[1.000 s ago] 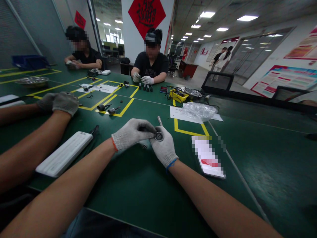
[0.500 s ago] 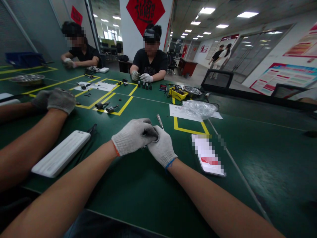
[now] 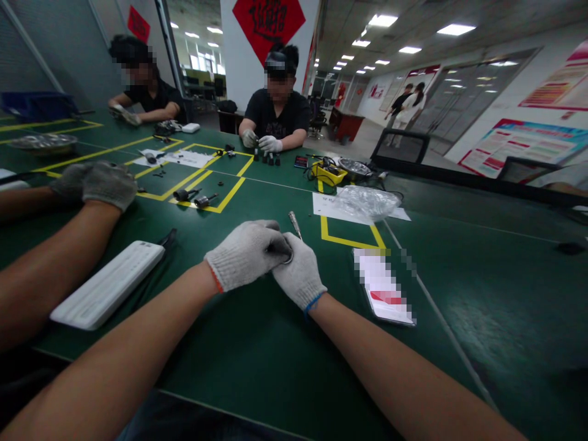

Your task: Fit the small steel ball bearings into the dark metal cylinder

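In white knitted gloves, both of my hands meet over the middle of the green table. My left hand [image 3: 245, 254] is closed, its thumb and fingers pinched at a small round metal part [image 3: 288, 259], of which only a shiny curved rim shows. My right hand [image 3: 301, 272] is wrapped around the same part and hides most of it. A slim silver rod [image 3: 294, 224] sticks up beyond my right hand's fingers; whether it belongs to the round part cannot be made out. Right of my hands lies a phone [image 3: 383, 288] with a lit, blurred screen.
A white power strip [image 3: 110, 283] lies left of my forearm, beside a co-worker's gloved hands [image 3: 105, 184]. Cylindrical parts with shafts [image 3: 204, 200] sit inside yellow tape. Clear plastic wrap [image 3: 367, 202] and a yellow tray [image 3: 331, 174] are farther right. Two people work across the table.
The view has shifted slightly. My hands keep almost the same grip on the round part, and a small bit of metal seen below my left fingers no longer shows.
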`<action>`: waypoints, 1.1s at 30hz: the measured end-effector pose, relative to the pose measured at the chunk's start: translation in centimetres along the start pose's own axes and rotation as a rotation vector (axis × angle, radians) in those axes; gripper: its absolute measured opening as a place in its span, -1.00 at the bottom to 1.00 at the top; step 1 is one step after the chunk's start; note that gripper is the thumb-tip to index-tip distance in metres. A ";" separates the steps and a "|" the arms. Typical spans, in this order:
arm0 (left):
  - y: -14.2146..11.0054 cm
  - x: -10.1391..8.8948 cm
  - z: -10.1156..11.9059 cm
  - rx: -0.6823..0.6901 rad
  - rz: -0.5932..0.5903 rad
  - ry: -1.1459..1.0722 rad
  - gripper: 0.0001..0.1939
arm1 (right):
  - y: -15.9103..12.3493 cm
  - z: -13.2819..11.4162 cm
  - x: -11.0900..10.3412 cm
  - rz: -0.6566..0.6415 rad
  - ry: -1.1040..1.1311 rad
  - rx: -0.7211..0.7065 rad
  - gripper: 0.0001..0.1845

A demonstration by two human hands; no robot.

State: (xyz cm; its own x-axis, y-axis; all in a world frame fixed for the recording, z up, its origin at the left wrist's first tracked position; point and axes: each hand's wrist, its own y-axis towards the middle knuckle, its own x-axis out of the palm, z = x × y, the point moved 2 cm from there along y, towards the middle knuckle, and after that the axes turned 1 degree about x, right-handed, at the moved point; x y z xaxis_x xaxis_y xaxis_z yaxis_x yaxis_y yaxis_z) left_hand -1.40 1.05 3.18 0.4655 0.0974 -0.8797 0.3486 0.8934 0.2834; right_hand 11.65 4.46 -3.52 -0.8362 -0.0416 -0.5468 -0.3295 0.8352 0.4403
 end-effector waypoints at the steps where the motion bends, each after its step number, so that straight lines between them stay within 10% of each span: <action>1: 0.0 0.0 0.1 -0.007 -0.001 0.021 -0.86 | 0.0 0.0 0.0 0.000 0.001 -0.002 -0.91; 10: 0.2 0.0 0.5 -0.138 0.053 0.044 -0.92 | 0.1 -0.1 -0.1 -0.013 0.006 0.015 -0.92; 17: 0.4 0.9 -0.8 -0.409 0.018 -0.337 -0.69 | 0.1 -0.2 -0.1 -0.045 -0.006 -0.009 -0.87; 24: 0.5 0.4 -2.8 -0.331 0.031 -0.619 -0.62 | 0.0 0.0 -0.1 0.014 0.061 0.023 -0.95; 33: 0.4 0.6 -5.2 -0.338 -0.064 -0.237 -0.73 | -0.1 -0.4 -0.4 -0.002 0.075 0.031 -0.90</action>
State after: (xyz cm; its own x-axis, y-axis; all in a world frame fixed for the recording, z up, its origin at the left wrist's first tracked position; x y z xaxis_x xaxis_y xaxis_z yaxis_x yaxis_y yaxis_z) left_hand -5.24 3.75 0.76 0.6396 -0.0311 -0.7681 0.1147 0.9919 0.0553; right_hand 11.82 4.20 -3.07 -0.8664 -0.0830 -0.4923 -0.3182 0.8517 0.4164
